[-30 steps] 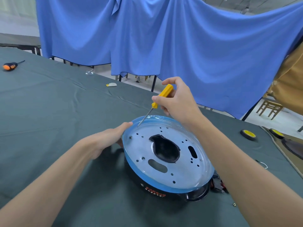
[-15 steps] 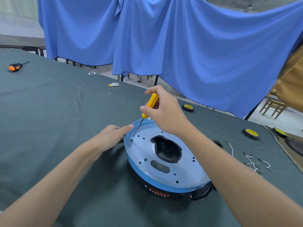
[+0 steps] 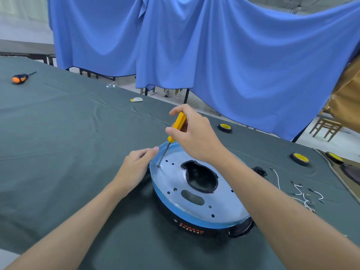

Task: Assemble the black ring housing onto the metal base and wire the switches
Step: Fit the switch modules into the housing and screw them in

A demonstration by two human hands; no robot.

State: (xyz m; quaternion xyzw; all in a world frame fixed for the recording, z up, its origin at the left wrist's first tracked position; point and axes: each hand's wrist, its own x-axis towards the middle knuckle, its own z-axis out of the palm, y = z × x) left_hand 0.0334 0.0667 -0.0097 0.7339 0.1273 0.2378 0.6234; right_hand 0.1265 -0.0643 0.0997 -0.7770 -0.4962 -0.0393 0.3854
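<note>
A round metal base [image 3: 194,203] with a blue film rim lies on top of the black ring housing [image 3: 196,228], which shows below its near edge with red lettering. My right hand [image 3: 194,137] grips a yellow-handled screwdriver [image 3: 178,124]; its tip sits on a screw [image 3: 159,165] at the base's far left rim. My left hand [image 3: 136,167] rests against the left edge of the base, with the thumb on the rim. Loose white wires [image 3: 300,193] and a small black switch part [image 3: 260,170] lie to the right.
The green cloth table [image 3: 68,133] holds an orange-and-black screwdriver [image 3: 20,77] at the far left, a small white-and-yellow item [image 3: 136,99] and several yellow-capped black wheels [image 3: 225,127] [image 3: 300,158] at the back right. Blue drapes hang behind. A wooden stool [image 3: 325,127] stands off the table.
My right hand has brought the screwdriver down and left, so its tip now sits on the rim screw. My view shifted, revealing the wires and wheels on the right. The left hand stays at the rim.
</note>
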